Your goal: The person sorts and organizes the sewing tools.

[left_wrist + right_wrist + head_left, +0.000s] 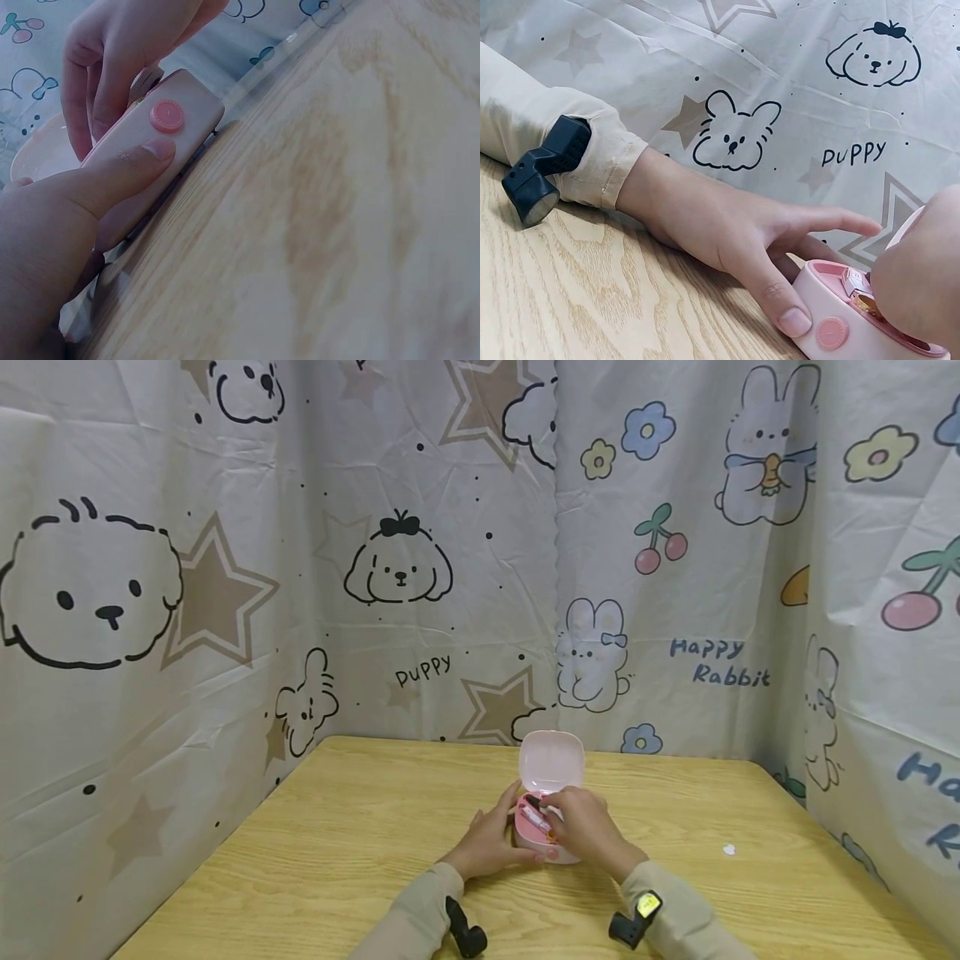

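A small pink box (199, 97) with a round pink button (167, 116) on its front stands on the table, its lid (552, 762) raised at the back. My left hand (491, 839) holds the box from the left side, thumb along the front wall near the button. From the right, my right hand (585, 822) reaches down into the box with bent fingers. Inside lie a white-and-pink piece (535, 817), a dark piece (533, 801) near the right fingertips, and a gold-coloured bit (867, 306). I cannot tell whether the right fingers pinch anything, as the hand covers that part.
The wooden table (360, 827) carries a small white heart-shaped piece (729, 850) to the right of the box. Printed curtains (405, 635) hang around the back and both sides. Black wrist cameras (636, 922) sit on both sleeves.
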`<action>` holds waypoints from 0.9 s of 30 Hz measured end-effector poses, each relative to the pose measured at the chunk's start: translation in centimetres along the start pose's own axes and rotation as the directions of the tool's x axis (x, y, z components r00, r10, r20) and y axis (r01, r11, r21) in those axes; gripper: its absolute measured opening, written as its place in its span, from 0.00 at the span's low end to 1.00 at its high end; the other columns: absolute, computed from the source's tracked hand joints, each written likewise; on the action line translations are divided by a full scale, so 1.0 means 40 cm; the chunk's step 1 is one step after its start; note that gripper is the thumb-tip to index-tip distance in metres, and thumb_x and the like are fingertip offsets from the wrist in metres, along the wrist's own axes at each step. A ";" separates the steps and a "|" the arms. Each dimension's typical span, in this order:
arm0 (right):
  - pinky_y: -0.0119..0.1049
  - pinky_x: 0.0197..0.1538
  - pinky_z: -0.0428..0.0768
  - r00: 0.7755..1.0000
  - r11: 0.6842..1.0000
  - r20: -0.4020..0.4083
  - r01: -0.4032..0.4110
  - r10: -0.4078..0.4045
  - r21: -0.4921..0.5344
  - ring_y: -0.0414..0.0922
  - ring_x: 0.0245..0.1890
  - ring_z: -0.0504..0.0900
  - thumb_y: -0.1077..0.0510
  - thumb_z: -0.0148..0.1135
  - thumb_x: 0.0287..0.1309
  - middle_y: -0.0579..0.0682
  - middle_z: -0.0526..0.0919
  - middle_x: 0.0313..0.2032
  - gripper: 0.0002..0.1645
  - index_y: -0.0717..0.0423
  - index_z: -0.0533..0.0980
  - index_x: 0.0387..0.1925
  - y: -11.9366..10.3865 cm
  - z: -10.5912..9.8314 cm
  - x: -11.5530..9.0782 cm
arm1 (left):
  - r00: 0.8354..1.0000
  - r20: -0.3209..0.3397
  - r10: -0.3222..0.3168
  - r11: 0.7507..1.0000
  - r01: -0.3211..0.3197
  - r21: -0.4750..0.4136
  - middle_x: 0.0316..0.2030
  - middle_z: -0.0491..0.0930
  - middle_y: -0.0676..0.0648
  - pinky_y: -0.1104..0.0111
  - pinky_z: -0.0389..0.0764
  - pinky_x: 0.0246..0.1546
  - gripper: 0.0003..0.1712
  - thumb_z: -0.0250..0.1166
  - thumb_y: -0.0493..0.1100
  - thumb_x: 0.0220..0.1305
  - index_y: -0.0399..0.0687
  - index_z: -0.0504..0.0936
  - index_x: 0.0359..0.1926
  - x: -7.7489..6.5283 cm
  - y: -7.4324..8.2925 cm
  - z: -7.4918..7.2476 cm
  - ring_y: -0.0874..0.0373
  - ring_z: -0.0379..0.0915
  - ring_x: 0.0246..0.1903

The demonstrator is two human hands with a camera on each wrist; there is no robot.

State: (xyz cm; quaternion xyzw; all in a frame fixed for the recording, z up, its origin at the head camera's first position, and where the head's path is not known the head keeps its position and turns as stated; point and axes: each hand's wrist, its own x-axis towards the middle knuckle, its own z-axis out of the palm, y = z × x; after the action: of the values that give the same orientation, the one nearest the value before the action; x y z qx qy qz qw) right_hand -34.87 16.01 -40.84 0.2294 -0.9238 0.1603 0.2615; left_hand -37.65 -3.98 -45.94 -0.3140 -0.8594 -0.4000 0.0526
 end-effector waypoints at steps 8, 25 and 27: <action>0.52 0.33 0.76 1.000 0.999 0.002 -0.010 0.010 -0.047 0.48 0.34 0.85 0.64 0.76 0.54 0.46 0.86 0.30 0.07 0.51 0.89 0.35 -0.002 0.011 0.004 | 1.000 -0.006 0.001 1.000 -0.001 0.002 0.76 0.63 0.48 0.29 0.43 0.69 0.70 0.80 0.65 0.53 0.58 0.43 0.84 0.002 0.001 0.000 0.48 0.61 0.73; 0.53 0.33 0.75 0.994 0.996 0.093 -0.055 0.062 -0.075 0.45 0.33 0.82 0.63 0.75 0.55 0.44 0.86 0.30 0.06 0.48 0.91 0.33 -0.009 0.007 0.019 | 1.000 -0.005 -0.008 1.000 0.008 -0.011 0.76 0.63 0.47 0.31 0.42 0.70 0.71 0.80 0.64 0.52 0.57 0.44 0.84 0.004 -0.001 -0.001 0.48 0.61 0.73; 0.52 0.33 0.74 0.994 0.996 0.093 -0.057 0.064 -0.073 0.45 0.32 0.82 0.63 0.75 0.56 0.43 0.86 0.29 0.06 0.48 0.91 0.32 -0.010 0.007 0.018 | 1.000 0.002 -0.015 1.000 0.015 -0.021 0.77 0.62 0.47 0.31 0.42 0.70 0.71 0.80 0.64 0.52 0.57 0.44 0.84 0.003 0.003 -0.001 0.47 0.61 0.73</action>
State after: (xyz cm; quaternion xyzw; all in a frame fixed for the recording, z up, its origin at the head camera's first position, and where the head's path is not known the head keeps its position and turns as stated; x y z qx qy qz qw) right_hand -35.34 15.31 -40.60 0.1992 -0.9468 0.1245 0.2198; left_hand -37.69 -3.90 -45.80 -0.3085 -0.8576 -0.4090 0.0453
